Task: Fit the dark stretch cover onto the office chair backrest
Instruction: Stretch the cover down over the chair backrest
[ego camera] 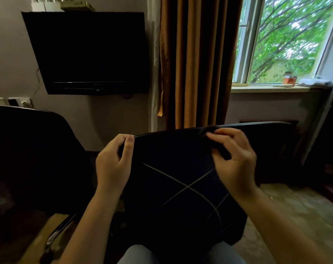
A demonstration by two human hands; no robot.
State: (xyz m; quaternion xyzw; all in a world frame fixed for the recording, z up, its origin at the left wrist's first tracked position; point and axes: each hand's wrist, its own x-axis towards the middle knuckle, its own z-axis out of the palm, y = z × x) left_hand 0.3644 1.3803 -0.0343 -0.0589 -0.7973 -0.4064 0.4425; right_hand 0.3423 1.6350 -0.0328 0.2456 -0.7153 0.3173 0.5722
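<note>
Both hands are up on the cover (180, 187), dead centre and near. The left hand (112, 162) pinches the top hem at its left corner, thumb over curled fingers. The right hand (236, 157) grips a bunched bit of hem further right, fingers curled in. The cloth hangs from that edge to the person's jeans (137, 254), pale lines crossing on it. A dark edge runs on to the right past the right hand; backrest or cloth, I cannot tell. A dark chair (28, 149) sits left. Far off: TV (85, 52), curtain (196, 63), window (287, 40).
</note>
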